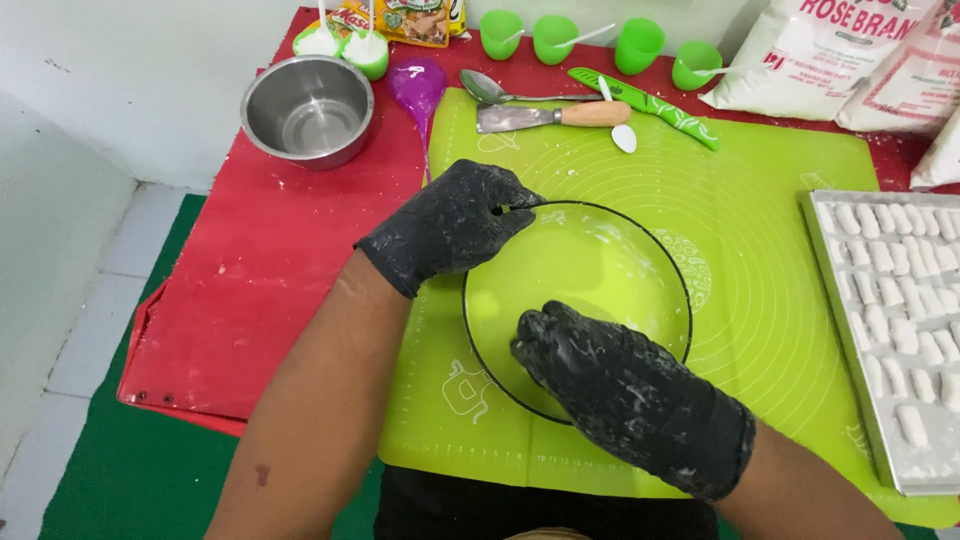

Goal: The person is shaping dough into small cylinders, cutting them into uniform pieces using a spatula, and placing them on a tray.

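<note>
From the left, our black-gloved, flour-dusted left hand [455, 225] pinches the rim of the clear glass bowl with the dark edge [600, 262], which sits mid-way on the green silicone baking mat [780, 200]. Our gloved right hand [590, 372] curls inside it, fingers bent against the floured bottom, holding nothing we can make out. With slick gloves, the bowl could slide rightward into the grey tray of white dough pieces [835, 300].
</note>
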